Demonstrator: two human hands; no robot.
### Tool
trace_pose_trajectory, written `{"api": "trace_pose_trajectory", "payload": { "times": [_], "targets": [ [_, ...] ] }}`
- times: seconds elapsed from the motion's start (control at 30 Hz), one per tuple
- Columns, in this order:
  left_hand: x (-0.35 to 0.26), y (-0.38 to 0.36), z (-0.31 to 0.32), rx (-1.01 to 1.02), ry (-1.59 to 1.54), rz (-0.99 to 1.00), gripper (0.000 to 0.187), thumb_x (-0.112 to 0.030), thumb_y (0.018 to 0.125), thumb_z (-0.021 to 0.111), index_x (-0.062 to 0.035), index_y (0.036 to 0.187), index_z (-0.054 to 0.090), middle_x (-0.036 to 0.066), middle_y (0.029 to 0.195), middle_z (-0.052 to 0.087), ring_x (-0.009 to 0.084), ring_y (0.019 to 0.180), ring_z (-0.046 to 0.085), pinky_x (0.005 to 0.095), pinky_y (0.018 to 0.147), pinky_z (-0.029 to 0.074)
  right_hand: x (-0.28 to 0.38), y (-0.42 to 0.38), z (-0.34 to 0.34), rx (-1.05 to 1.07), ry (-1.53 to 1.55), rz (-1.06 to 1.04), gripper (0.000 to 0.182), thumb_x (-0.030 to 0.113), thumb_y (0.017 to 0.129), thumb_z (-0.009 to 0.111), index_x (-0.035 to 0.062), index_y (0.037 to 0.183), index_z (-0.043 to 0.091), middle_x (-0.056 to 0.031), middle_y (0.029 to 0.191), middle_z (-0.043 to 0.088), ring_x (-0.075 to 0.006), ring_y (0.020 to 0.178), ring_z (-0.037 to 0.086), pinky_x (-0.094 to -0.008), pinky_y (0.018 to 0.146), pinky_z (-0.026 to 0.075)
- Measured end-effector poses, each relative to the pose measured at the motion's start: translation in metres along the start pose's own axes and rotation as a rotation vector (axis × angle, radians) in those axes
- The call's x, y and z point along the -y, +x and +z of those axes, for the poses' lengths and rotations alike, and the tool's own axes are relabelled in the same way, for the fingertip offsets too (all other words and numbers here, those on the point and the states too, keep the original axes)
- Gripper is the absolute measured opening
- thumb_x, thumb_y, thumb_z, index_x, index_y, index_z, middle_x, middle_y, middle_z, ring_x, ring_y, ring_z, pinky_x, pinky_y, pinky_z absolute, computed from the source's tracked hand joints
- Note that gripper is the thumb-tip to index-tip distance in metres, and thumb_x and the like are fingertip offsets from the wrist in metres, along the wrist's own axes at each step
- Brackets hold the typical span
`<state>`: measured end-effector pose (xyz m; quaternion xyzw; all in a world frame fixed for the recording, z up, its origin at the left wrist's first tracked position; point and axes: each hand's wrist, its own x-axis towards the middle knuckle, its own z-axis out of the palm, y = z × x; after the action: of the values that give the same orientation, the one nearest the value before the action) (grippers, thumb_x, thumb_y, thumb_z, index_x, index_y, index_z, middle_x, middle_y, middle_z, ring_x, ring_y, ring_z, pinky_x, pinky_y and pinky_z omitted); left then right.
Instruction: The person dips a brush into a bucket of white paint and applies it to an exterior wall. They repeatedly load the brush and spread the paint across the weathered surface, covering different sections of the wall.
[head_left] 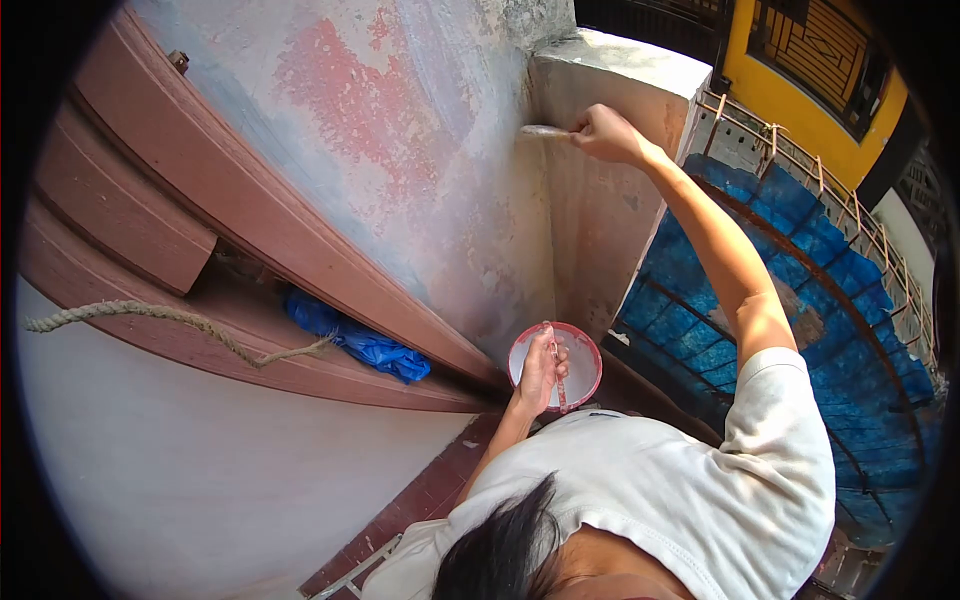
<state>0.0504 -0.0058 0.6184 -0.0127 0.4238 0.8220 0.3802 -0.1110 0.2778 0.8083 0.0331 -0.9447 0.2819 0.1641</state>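
Observation:
My right hand (608, 134) is closed around the handle of a paintbrush (545, 131), stretched out to the inner corner where the patchy wall (440, 170) meets a short pillar (605, 95). The brush's tip is at the wall surface; its bristles are hard to make out. Lower down, near my chest, my left hand (541, 372) grips the handle of a small paint bucket (598, 372) with a reddish rim. Whitish paint shows inside it. Faded pink, blue and grey patches cover the wall.
Reddish-brown wooden beams (250, 215) run along the left, with a crumpled blue plastic bag (360, 340) and a frayed rope (190, 318) between them. Below right lies a blue translucent roof sheet (690, 300) with rusty bars. A yellow house wall (790, 85) stands beyond.

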Motion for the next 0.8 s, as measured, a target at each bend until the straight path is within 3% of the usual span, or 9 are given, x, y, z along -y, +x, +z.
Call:
{"api": "trace_pose_trajectory", "payload": {
  "times": [0.03, 0.1, 0.13, 0.27, 0.33, 0.4, 0.57, 0.67, 0.8],
  "targets": [
    [-0.001, 0.0, -0.001, 0.0, -0.004, 0.01, 0.043, -0.049, 0.091, 0.051, -0.0057, 0.096, 0.052, 0.003, 0.073, 0.048, 0.0118, 0.06, 0.045, 0.0267, 0.058, 0.038, 0.02, 0.002, -0.016, -0.073, -0.017, -0.014, 0.026, 0.018, 0.077, 0.063, -0.0046, 0.089, 0.07, -0.0237, 0.081, 0.067, -0.0309, 0.077, 0.068, -0.0378, 0.072, 0.052],
    [-0.002, 0.001, -0.004, 0.001, -0.005, 0.019, 0.044, -0.049, 0.091, 0.051, -0.0061, 0.096, 0.052, 0.003, 0.073, 0.048, 0.0119, 0.06, 0.045, 0.0268, 0.059, 0.038, 0.035, 0.005, -0.034, -0.274, 0.005, -0.1, 0.031, 0.022, 0.084, 0.065, -0.003, 0.102, 0.068, -0.0172, 0.074, 0.067, -0.0186, 0.065, 0.064, -0.0325, 0.064, 0.05],
    [0.001, 0.0, -0.005, -0.003, -0.01, 0.019, 0.044, -0.05, 0.091, 0.051, -0.0063, 0.096, 0.052, 0.003, 0.073, 0.048, 0.0119, 0.061, 0.045, 0.0268, 0.059, 0.038, 0.042, 0.004, -0.037, -0.397, 0.016, -0.11, 0.031, 0.022, 0.087, 0.063, -0.0024, 0.107, 0.067, -0.0102, 0.069, 0.065, -0.0104, 0.058, 0.056, -0.0291, 0.055, 0.045],
    [0.005, 0.002, -0.01, -0.029, -0.007, -0.006, 0.045, -0.051, 0.09, 0.051, -0.0063, 0.097, 0.052, 0.003, 0.074, 0.048, 0.0118, 0.062, 0.045, 0.0268, 0.061, 0.037, 0.047, -0.009, -0.005, -0.514, 0.329, -0.061, 0.028, 0.017, 0.094, 0.059, -0.0036, 0.113, 0.063, 0.0046, 0.061, 0.049, -0.0006, 0.053, 0.035, -0.0219, 0.045, 0.026],
    [0.006, 0.003, -0.01, -0.046, 0.0, -0.011, 0.046, -0.051, 0.09, 0.05, -0.0062, 0.098, 0.052, 0.003, 0.074, 0.048, 0.0117, 0.062, 0.045, 0.0268, 0.061, 0.037, 0.015, -0.019, 0.058, -0.56, 0.411, -0.047, 0.026, 0.016, 0.092, 0.061, -0.0032, 0.11, 0.064, 0.0048, 0.056, 0.047, -0.002, 0.05, 0.037, -0.0238, 0.044, 0.028],
    [0.005, 0.002, -0.012, -0.044, 0.014, -0.008, 0.047, -0.052, 0.09, 0.05, -0.0058, 0.099, 0.052, 0.003, 0.074, 0.048, 0.0117, 0.062, 0.045, 0.0269, 0.061, 0.038, -0.021, -0.052, 0.129, -0.436, 0.429, 0.18, 0.029, 0.02, 0.09, 0.061, -0.0023, 0.11, 0.064, -0.0032, 0.058, 0.056, -0.0057, 0.051, 0.046, -0.0257, 0.046, 0.033],
    [-0.001, 0.0, -0.013, -0.054, 0.032, -0.008, 0.047, -0.052, 0.091, 0.049, -0.0058, 0.1, 0.052, 0.002, 0.074, 0.048, 0.0118, 0.062, 0.045, 0.0268, 0.061, 0.039, -0.099, -0.104, 0.228, -0.149, 0.412, 0.479, 0.031, 0.025, 0.09, 0.058, -0.0045, 0.1, 0.064, -0.0036, 0.059, 0.056, -0.0096, 0.049, 0.047, -0.0272, 0.044, 0.035],
    [-0.002, -0.001, -0.012, -0.056, 0.047, -0.036, 0.047, -0.052, 0.091, 0.049, -0.0059, 0.1, 0.052, 0.002, 0.073, 0.047, 0.0118, 0.062, 0.045, 0.0269, 0.061, 0.038, -0.063, -0.094, 0.193, -0.031, 0.651, 0.648, 0.029, 0.024, 0.091, 0.057, -0.0036, 0.099, 0.06, -0.0028, 0.061, 0.054, -0.0099, 0.049, 0.047, -0.0271, 0.042, 0.036],
    [-0.002, -0.003, -0.016, -0.061, 0.065, -0.052, 0.048, -0.053, 0.09, 0.049, -0.0061, 0.1, 0.051, 0.001, 0.072, 0.046, 0.0116, 0.063, 0.045, 0.0268, 0.061, 0.038, 0.008, -0.062, 0.133, -0.413, 0.88, 0.377, 0.027, 0.02, 0.092, 0.055, -0.0041, 0.104, 0.057, -0.0015, 0.06, 0.055, -0.0081, 0.051, 0.048, -0.0266, 0.046, 0.037]
  ]
}}
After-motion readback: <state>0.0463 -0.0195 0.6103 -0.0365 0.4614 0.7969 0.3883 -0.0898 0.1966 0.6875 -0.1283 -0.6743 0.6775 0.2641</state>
